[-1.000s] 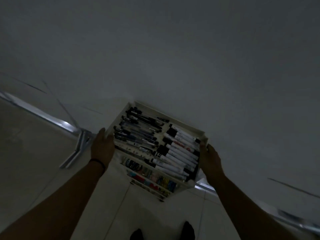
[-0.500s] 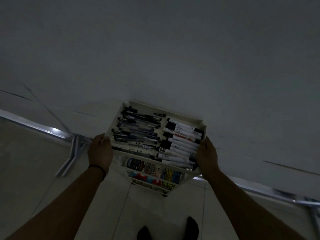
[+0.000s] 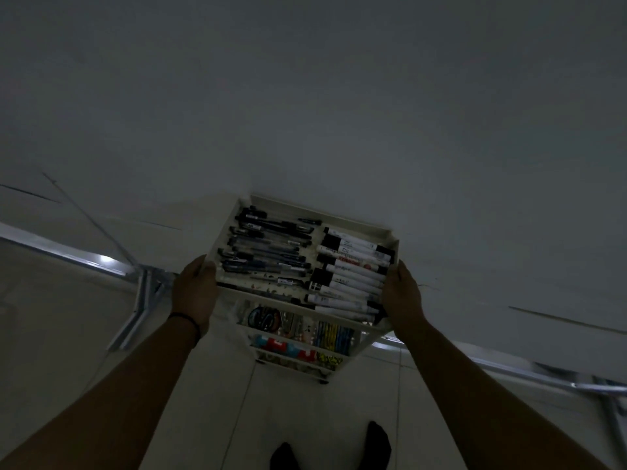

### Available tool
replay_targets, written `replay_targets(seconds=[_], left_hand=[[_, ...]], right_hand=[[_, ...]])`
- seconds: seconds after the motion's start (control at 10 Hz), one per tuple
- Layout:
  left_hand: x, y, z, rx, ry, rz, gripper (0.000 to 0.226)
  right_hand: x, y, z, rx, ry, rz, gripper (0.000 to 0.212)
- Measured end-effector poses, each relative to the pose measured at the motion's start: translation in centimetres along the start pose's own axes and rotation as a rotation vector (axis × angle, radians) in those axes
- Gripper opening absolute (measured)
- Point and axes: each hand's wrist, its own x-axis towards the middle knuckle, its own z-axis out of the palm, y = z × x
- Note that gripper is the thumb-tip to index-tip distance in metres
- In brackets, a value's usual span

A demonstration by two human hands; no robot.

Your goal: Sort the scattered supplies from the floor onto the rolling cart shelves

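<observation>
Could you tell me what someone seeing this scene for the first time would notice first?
The white cart at centre stands against the wall, its top tray packed with dark pens on the left and white markers on the right. The left hand and right hand grip the tray's two sides. Colourful supplies fill the lower shelves.

a dim, bare room, most likely an office or classroom: pale tiled floor (image 3: pixel 210 385), a plain white wall (image 3: pixel 305 96) with a metal strip (image 3: pixel 84 257) along its foot, and a white rolling cart (image 3: pixel 359 340) with pens (image 3: pixel 268 252) and whiteboard markers (image 3: pixel 353 276) on its top shelf
</observation>
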Motion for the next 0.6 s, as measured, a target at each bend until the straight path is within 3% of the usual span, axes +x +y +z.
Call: replay_targets(seconds=[0.2, 0.3, 0.5, 0.6], left_hand=[[-1.1, 1.2, 0.2, 0.021, -0.053, 0.002, 0.049], [-1.9, 1.6, 0.4, 0.178, 0.045, 0.13, 0.055], [-4.3, 1.4, 1.5, 0.432, 0.166, 0.453, 0.05], [-5.3, 0.1, 2.0, 0.494, 0.144, 0.509, 0.046]], right_hand=[[0.1, -0.9, -2.5, -0.049, -0.099, 0.164, 0.059], [-0.4, -0.6, -3.8, -0.089, -0.091, 0.169, 0.06], [-2.7, -0.7, -6.3, -0.297, -0.16, 0.049, 0.041], [-4.2, -1.3, -6.9, -0.352, -0.169, 0.062, 0.04]])
